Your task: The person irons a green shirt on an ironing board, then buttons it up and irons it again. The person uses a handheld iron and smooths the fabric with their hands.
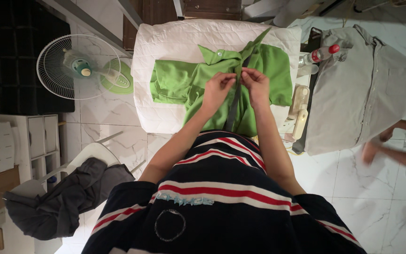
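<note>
Broadly, a white quilted padded ironing surface (175, 42) fills the twelve o'clock part of the view, standing on a pale marble-patterned tile floor (367, 202). Spread across it lies a bright green collared cotton shirt (175, 82), its collar toward twelve o'clock and its front placket running down toward six o'clock, where the hem hangs over the near edge. At two to three o'clock a light grey button-up shirt (363, 89) is draped over a separate stand. At nine to ten o'clock a white round-caged floor fan with a green base (78, 66) rests on the tiles, and at eight o'clock a dark grey crumpled garment (66, 197) is heaped over a white plastic chair (88, 155). Just beside the padded surface, at three o'clock, a cream-coloured steam iron (299, 110) sits on end, with a clear plastic bottle with a red cap (319, 54) beyond it. At the centre, the left hand (218, 87) and the right hand (256, 84) meet on the shirt's placket, nearly touching, each with fingertips pressed together, pinching the green fabric edge just below the collar.
</note>
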